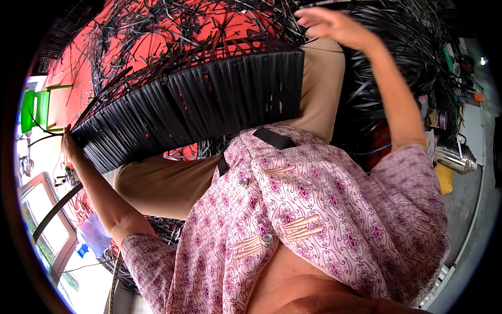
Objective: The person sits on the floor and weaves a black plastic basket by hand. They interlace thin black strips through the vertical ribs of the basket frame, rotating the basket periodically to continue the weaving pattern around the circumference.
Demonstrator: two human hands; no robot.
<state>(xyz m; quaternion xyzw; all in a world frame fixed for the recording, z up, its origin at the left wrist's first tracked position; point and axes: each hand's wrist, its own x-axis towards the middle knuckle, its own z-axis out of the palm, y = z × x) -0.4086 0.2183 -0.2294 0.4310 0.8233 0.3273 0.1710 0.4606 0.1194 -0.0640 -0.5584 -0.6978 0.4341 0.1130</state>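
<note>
Your patterned shirt (pixel 334 204) fills the near space, with tan trousers (pixel 162 186) spread wide under the work. Across your lap lies the black woven frame (pixel 193 99), slanting from low on the left to higher on the right. Its near wall is packed with upright strips, and its right edge ends against your right thigh. Your left hand (pixel 67 146) touches the frame's left end; its fingers are partly hidden, so I cannot tell whether they pinch anything. Your right hand (pixel 334 27) is raised beyond the right knee, apart from the frame, fingers stretched out but blurred; I cannot tell whether a strip is between them. Just beside that arm, a heap of black strips (pixel 397 63) crowds your right side, with a metal flask (pixel 456 156) farther right. Past the frame's far edge, loose strips tangle over a red surface (pixel 73 78). Left, beyond your hand, stand a green chair (pixel 42 107) and a window (pixel 49 209).
</note>
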